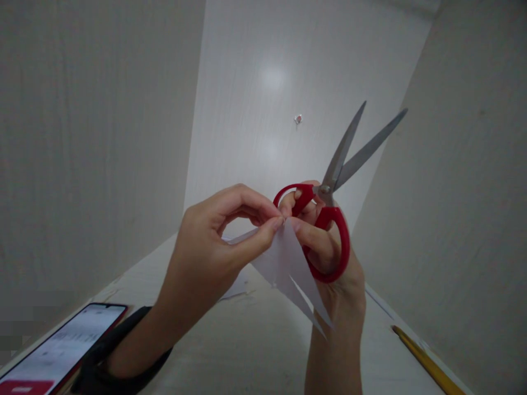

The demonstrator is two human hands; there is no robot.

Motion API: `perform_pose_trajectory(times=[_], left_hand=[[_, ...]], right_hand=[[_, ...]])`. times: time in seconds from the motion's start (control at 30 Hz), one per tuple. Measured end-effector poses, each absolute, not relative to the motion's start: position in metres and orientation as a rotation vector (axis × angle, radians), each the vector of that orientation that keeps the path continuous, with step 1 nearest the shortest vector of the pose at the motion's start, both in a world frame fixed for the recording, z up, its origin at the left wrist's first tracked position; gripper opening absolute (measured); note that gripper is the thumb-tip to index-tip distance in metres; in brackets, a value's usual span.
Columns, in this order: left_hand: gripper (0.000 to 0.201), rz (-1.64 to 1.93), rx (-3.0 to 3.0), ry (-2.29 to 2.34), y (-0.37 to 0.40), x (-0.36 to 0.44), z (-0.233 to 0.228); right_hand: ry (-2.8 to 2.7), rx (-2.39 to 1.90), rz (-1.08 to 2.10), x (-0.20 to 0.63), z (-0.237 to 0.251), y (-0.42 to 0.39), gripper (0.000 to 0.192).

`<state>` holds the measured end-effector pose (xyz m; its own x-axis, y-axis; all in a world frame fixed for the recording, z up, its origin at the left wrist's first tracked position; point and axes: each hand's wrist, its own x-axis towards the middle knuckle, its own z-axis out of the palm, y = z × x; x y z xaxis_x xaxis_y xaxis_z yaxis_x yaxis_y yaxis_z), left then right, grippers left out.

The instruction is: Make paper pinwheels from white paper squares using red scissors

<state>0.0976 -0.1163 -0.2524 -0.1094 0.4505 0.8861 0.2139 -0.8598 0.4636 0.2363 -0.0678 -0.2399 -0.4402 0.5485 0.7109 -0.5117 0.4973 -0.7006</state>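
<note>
Pale wood-grain desk (263,351), walls close round. Left hand (206,258) and right hand (325,241) fingertips pinched on thin white folded paper (292,269), pointed ends. Red-handled scissors (333,192) above paper, steel blades apart, looped on right fingers.

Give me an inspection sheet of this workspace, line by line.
Surface: pale tabletop, paper scraps lying under the hands.
Job's things: folded white paper, cut into points; red-handled scissors, blades open, pointing up.
Clutter: phone with lit screen at lower left; yellow pencil at lower right.
Grippers: left hand pinches the paper; right hand holds the scissors and touches the paper.
Cables: nothing seen.
Surroundings: pale panel walls on three sides; dark band on left wrist.
</note>
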Motion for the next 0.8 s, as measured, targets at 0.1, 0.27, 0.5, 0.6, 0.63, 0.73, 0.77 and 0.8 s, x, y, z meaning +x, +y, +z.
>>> perform_pose_trajectory(times=[0.1, 0.27, 0.5, 0.6, 0.63, 0.73, 0.77, 0.8], left_hand=[[0.014, 2.128, 1.968, 0.713, -0.1159, 0.0986, -0.2526], [0.016, 2.132, 1.878, 0.643, -0.1182, 0.1028, -0.2512], [0.015, 2.094, 1.857, 0.621, -0.1219, 0.1045, -0.2515], [0.015, 2.104, 1.903, 0.629, -0.1215, 0.1031, -0.2518], [0.015, 2.104, 1.921, 0.628, -0.1211, 0.1025, -0.2519], [0.016, 2.095, 1.959, 0.607, -0.1198, 0.1008, -0.2521], [0.016, 2.088, 1.971, 0.596, -0.1195, 0.1003, -0.2522], [0.016, 2.084, 1.984, 0.582, -0.1192, 0.1001, -0.2522]], right_hand=[[-1.611, -0.012, 1.167, 0.2338, -0.2410, -0.0685, 0.033], [-1.586, 0.049, 1.170, 0.2312, -0.2393, -0.0719, 0.038], [-1.538, 0.078, 1.213, 0.2298, -0.2374, -0.0738, 0.044], [-1.551, 0.049, 1.219, 0.2300, -0.2379, -0.0730, 0.047], [-1.562, 0.049, 1.218, 0.2301, -0.2380, -0.0726, 0.047], [-1.577, 0.049, 1.233, 0.2301, -0.2371, -0.0709, 0.047], [-1.577, 0.045, 1.242, 0.2301, -0.2363, -0.0705, 0.048], [-1.578, 0.039, 1.247, 0.2302, -0.2355, -0.0702, 0.049]])
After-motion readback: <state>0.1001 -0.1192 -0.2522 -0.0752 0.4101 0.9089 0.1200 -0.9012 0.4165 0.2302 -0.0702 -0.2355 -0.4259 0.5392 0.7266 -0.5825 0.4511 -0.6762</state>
